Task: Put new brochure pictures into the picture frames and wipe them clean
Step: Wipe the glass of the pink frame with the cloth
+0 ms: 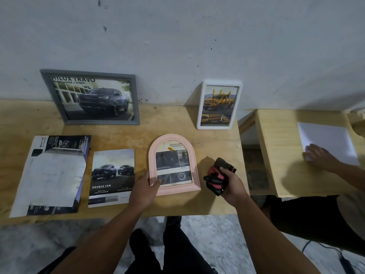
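Left hand (145,186) pinches the lower left edge of the pink arched frame (173,165), lying flat on the bench (169,119). Right hand (230,184), just right of the frame, has its grip curled round a red-black cloth (216,177). Brochure (112,177) lies just left of the left hand.

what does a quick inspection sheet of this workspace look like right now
surface: wooden table against a pale wall.
job's things: pink arched frame lies flat with a brochure picture in it; grey frame and white frame lean on the wall, both filled.
clutter: double cab brochure and a loose brochure stack lie flat left of the pink frame.
grips: left hand holds the pink frame's lower left edge; right hand grips a red and black cloth beside the frame.
cables: a dark cable on the floor at lower right.
surroundings: a second person's hand rests on white paper on a neighbouring table.
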`<action>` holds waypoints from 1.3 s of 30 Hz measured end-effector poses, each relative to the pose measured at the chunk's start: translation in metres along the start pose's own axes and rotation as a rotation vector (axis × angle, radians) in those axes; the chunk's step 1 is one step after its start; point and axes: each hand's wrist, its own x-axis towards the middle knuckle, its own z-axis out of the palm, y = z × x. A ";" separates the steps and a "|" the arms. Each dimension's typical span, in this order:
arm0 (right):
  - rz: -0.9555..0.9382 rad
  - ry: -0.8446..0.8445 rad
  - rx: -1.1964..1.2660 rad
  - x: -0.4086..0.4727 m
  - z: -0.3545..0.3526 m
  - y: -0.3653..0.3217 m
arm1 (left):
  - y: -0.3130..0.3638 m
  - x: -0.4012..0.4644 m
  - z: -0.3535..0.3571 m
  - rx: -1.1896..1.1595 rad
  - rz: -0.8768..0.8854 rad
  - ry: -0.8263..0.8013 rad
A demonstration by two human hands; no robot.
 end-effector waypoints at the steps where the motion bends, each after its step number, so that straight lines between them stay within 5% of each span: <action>1: -0.002 -0.020 0.029 -0.002 0.003 0.000 | -0.002 -0.001 -0.001 0.053 0.004 -0.004; 9: 0.012 -0.174 -0.014 -0.008 0.025 -0.011 | 0.000 -0.007 -0.006 0.229 0.144 0.060; 18: -0.019 -0.056 -0.080 -0.015 0.061 -0.010 | -0.004 -0.003 -0.022 0.412 0.346 0.083; 39: -0.154 -0.153 -0.070 -0.040 0.060 0.076 | -0.071 0.019 -0.021 0.750 0.706 0.117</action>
